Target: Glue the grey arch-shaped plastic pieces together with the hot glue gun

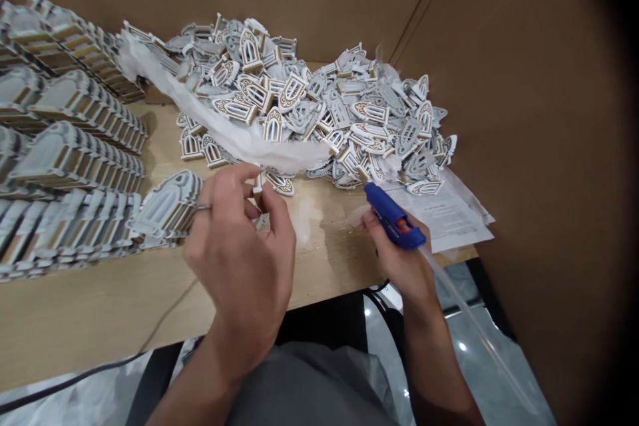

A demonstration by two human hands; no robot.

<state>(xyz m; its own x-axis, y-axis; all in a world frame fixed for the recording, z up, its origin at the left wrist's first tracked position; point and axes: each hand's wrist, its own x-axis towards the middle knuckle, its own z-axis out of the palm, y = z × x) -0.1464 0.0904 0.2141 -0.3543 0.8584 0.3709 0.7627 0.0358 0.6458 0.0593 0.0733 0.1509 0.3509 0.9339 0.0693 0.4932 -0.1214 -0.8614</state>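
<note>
My left hand (242, 243) pinches a small white arch piece (258, 188), mostly hidden behind its fingers. On the right, my right hand (399, 259) is wrapped round a blue glue gun (394, 216), its nozzle pointing up and left toward the pile. A clear glue stick (474, 323) trails from the back of the gun. Just beyond my left fingers a patterned arch piece (280, 184) lies on the wooden table (329, 266). Behind both hands spreads a loose heap of white and gold arch pieces (369, 112).
Stacked arch pieces (74, 160) fill the left side, and a shorter stack (170, 205) stands beside my left hand. A white plastic strip (214, 126) crosses the heap. Printed paper (454, 213) lies at right. Brown panels (339, 0) rise behind; a cable (114, 365) runs at lower left.
</note>
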